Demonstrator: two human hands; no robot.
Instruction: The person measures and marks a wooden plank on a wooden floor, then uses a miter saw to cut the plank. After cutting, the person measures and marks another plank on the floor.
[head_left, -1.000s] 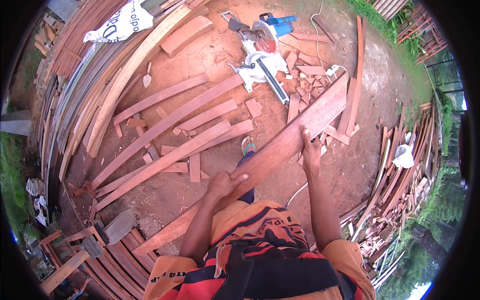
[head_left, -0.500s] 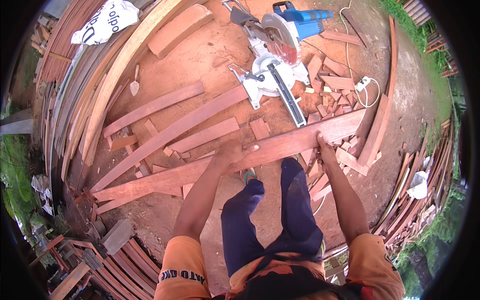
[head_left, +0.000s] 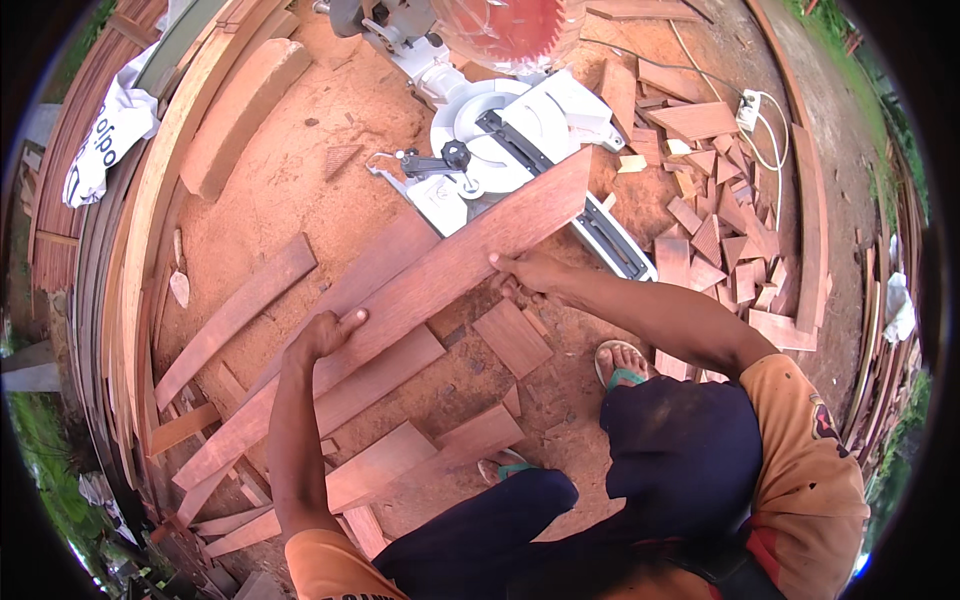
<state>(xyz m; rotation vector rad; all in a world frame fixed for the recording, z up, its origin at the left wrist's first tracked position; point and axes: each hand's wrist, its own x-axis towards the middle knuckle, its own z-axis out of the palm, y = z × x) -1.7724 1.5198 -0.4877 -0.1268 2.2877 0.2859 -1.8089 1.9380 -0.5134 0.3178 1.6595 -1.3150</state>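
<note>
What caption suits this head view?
Both hands, left and right, hold a long reddish plank by a mitre saw.

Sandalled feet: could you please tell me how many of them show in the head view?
2. One sandalled foot is on the dirt below the right forearm, beside the dark trouser leg. The other peeks out above the bent knee, partly hidden by it.

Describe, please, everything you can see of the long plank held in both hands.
The long plank is a flat reddish-brown board, seemingly hardwood, with straight edges. It runs diagonally, its upper end resting on the mitre saw table. The left hand grips its near edge lower down; the right hand holds it nearer the saw.
</note>
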